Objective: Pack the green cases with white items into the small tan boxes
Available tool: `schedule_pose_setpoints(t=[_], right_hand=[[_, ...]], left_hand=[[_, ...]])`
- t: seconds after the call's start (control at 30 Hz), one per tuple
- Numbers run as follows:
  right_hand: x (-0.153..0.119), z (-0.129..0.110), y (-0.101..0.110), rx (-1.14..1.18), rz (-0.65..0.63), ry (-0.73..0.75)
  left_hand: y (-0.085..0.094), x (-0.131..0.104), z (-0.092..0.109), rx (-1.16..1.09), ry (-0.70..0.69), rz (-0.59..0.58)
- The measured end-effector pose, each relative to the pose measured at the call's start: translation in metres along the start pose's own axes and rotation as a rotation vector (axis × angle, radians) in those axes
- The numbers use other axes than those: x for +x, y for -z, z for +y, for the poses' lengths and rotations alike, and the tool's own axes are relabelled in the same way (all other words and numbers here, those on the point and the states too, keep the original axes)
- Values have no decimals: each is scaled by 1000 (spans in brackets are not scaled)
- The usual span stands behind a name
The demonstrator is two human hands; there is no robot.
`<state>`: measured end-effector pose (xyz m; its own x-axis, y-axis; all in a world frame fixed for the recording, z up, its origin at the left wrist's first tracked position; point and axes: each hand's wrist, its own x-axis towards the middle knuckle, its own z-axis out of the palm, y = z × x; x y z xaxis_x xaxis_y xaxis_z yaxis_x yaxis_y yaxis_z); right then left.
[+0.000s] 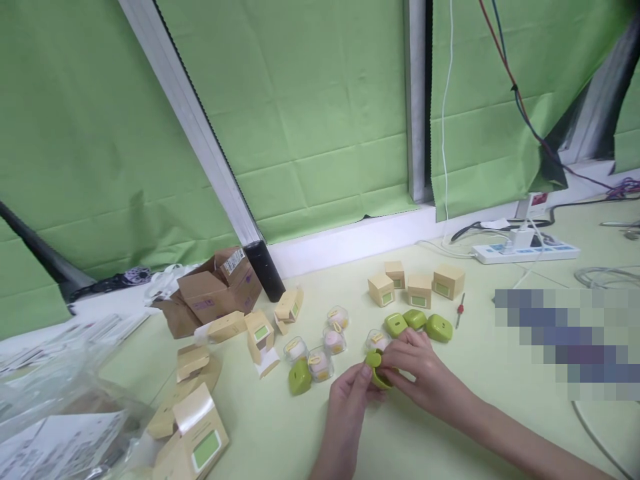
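Note:
A small green case [381,381] with a round green tab is between my two hands, low in the middle of the view. My left hand [350,393] grips its left side, thumb on the tab. The fingers of my right hand [417,363] are closed at its right and top edge, partly hiding it. Just beyond are several closed green cases [439,328] and a clear case with a pale pink piece [377,340]. To the left sit several more clear cases with pink pieces [320,363], beside another green case [299,377].
Several closed tan boxes [419,291] stand at the back, near a red-handled screwdriver [461,311]. Opened tan boxes [200,440], a brown carton [220,290] and plastic wrap [60,393] fill the left. A black cylinder [265,270] and a power strip [555,251] are by the wall.

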<state>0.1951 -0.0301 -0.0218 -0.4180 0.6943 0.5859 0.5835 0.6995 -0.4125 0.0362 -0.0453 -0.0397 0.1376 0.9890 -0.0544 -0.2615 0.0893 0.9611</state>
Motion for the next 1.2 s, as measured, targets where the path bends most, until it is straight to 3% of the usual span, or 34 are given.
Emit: schedule_pose_setpoints(t=[0.1, 0.23, 0.33, 0.5, 0.67, 0.87, 1.07, 1.2], right_hand=[[-4, 1, -4, -71, 34, 68], [-7, 1, -7, -154, 182, 205], [-5, -2, -4, -153, 227, 219], [-5, 2, 1, -72, 143, 108], [-5, 3, 4, 22, 49, 56], [-5, -16, 16, 268, -116, 17], [-5, -14, 10, 275, -127, 132], [-5, -12, 10, 474, -37, 115]], left_hand=[[4, 2, -8, 46, -40, -15], [4, 3, -13, -22, -52, -30], [4, 2, -10, -89, -58, -18], [7, 1, 1, 27, -11, -90], [8, 4, 4, 140, -57, -72], [6, -1, 11, 19, -140, -127], [2, -8, 15, -89, -38, -133], [-1, -10, 12, -164, 45, -190]])
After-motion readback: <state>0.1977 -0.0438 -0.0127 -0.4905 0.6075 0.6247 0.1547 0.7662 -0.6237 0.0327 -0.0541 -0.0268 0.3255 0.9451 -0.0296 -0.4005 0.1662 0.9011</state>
